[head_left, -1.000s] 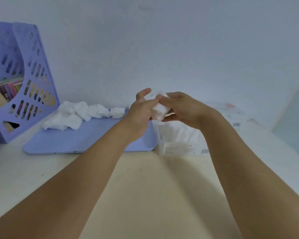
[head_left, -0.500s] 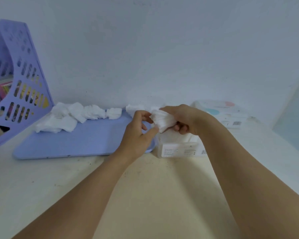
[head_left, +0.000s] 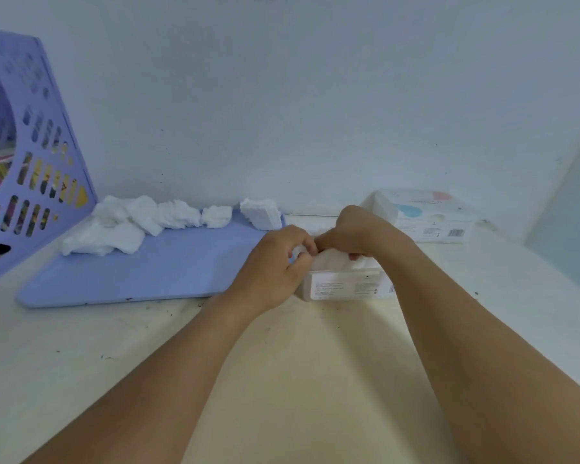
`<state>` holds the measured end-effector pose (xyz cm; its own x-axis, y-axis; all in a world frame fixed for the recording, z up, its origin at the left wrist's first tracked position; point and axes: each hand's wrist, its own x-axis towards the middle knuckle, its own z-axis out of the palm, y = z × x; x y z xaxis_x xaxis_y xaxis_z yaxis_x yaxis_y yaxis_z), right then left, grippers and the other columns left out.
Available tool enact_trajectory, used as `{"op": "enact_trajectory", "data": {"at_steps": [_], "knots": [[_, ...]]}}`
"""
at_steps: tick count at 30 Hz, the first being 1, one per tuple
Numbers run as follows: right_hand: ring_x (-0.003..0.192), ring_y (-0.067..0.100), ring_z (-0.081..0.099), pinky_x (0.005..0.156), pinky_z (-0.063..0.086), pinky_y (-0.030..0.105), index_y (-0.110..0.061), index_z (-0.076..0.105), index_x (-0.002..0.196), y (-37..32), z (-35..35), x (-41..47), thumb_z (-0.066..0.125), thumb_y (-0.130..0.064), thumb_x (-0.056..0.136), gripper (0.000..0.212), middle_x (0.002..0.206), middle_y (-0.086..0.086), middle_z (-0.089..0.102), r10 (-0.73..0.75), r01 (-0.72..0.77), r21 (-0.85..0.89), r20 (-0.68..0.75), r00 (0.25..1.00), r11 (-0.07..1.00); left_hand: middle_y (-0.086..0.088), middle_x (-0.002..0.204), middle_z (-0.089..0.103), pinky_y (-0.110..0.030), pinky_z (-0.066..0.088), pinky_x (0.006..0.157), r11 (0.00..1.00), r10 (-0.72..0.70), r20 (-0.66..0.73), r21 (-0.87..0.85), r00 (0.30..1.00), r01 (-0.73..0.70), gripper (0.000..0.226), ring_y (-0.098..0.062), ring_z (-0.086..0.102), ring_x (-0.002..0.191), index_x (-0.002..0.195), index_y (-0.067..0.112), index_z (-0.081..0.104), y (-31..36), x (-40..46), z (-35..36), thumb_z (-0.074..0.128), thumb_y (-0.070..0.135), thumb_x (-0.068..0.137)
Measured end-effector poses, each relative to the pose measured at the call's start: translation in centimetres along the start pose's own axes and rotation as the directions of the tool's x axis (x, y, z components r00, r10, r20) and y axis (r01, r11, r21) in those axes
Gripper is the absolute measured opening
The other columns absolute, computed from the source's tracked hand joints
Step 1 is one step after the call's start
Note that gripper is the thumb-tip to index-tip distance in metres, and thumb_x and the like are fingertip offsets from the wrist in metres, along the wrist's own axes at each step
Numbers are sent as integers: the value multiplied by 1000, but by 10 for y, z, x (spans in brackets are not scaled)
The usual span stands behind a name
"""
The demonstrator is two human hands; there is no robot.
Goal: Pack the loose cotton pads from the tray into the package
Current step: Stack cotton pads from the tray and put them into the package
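Note:
A clear plastic package [head_left: 344, 285] with a white label stands on the table just right of the blue tray [head_left: 141, 272]. Both hands are at its open top. My left hand [head_left: 275, 266] curls at the package's left upper corner, fingertips pinching its rim. My right hand [head_left: 359, 232] reaches down over the opening, its fingers curled onto white cotton pads [head_left: 335, 257] inside. Loose white cotton pads [head_left: 141, 219] lie heaped along the tray's far edge, with a neater stack [head_left: 260, 212] at its far right corner.
A purple perforated file holder [head_left: 31, 155] with books stands at the left against the wall. A second white package [head_left: 422, 212] with pink and blue print lies behind the right hand. The cream table [head_left: 298, 380] stretches toward me.
Both hands have dropped from mid-air to the package top, and the bundle of pads the right hand held has gone down into the opening.

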<state>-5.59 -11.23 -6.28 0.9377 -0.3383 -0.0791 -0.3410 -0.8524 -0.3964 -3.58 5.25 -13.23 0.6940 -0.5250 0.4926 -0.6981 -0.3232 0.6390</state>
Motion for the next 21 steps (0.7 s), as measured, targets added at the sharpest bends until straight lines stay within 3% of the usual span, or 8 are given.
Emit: {"op": "enact_trajectory", "data": {"at_steps": [4, 7, 10, 13, 14, 16, 18, 21], "knots": [[50, 14, 61, 52, 46, 24, -16, 55, 65, 1, 11, 4, 80, -48, 70, 41, 50, -4, 59, -26, 15, -76, -150, 988, 997, 8, 91, 66, -37, 51, 72, 972, 63, 129, 217, 990, -90, 40, -13, 60, 80, 82, 15, 71, 1, 6, -1, 35, 29, 88], [38, 13, 58, 48, 44, 23, -13, 54, 62, 2, 5, 0, 68, -60, 84, 54, 40, -1, 58, -35, 36, 16, -67, 997, 999, 12, 77, 57, -37, 47, 61, 944, 68, 151, 310, 986, -112, 33, -15, 54, 69, 68, 22, 56, 4, 7, -3, 32, 31, 88], [34, 13, 52, 45, 39, 22, -10, 53, 64, -1, -9, -6, 53, -61, 95, 59, 50, 5, 60, -25, 25, 0, 8, 1000, 1000, 8, 70, 55, -33, 40, 54, 927, 56, 160, 359, 986, -111, 28, -16, 52, 61, 67, 21, 48, 9, 7, -1, 36, 28, 90], [62, 24, 60, 59, 43, 27, -15, 52, 63, -3, -28, -5, 57, -43, 93, 42, 63, 2, 58, -175, 147, -117, -282, 943, 982, 10, 68, 52, -31, 38, 52, 919, 43, 168, 381, 985, -105, 32, -15, 51, 61, 65, 23, 47, 13, 8, -2, 41, 23, 97], [68, 24, 60, 61, 44, 28, -17, 59, 65, -5, -34, -6, 58, -34, 90, 31, 68, 1, 62, -248, 236, -76, -300, 921, 969, 11, 67, 49, -30, 36, 52, 918, 43, 170, 383, 985, -106, 35, -14, 49, 60, 63, 27, 43, 13, 8, -2, 42, 22, 98], [73, 15, 63, 64, 46, 25, -21, 77, 79, -11, -37, -10, 60, -20, 87, 19, 84, -1, 73, -348, 353, 3, -151, 925, 936, 13, 67, 46, -31, 36, 54, 922, 47, 160, 372, 986, -105, 38, -13, 47, 60, 63, 29, 37, 15, 6, -1, 42, 21, 100], [79, 7, 62, 68, 46, 20, -22, 81, 89, -13, -28, -14, 58, -13, 88, 25, 95, -4, 75, -382, 382, -46, 17, 924, 923, 11, 68, 46, -34, 41, 56, 933, 43, 146, 347, 988, -92, 36, -14, 48, 61, 65, 25, 38, 16, 4, 0, 42, 21, 101], [98, 13, 64, 87, 51, 27, -22, 79, 98, -10, -15, -8, 58, -18, 91, 22, 106, -4, 72, -424, 425, -88, 36, 905, 901, 8, 71, 49, -39, 44, 59, 949, 22, 142, 307, 990, -66, 32, -20, 53, 63, 69, 19, 44, 14, 4, -1, 42, 19, 101]]}}
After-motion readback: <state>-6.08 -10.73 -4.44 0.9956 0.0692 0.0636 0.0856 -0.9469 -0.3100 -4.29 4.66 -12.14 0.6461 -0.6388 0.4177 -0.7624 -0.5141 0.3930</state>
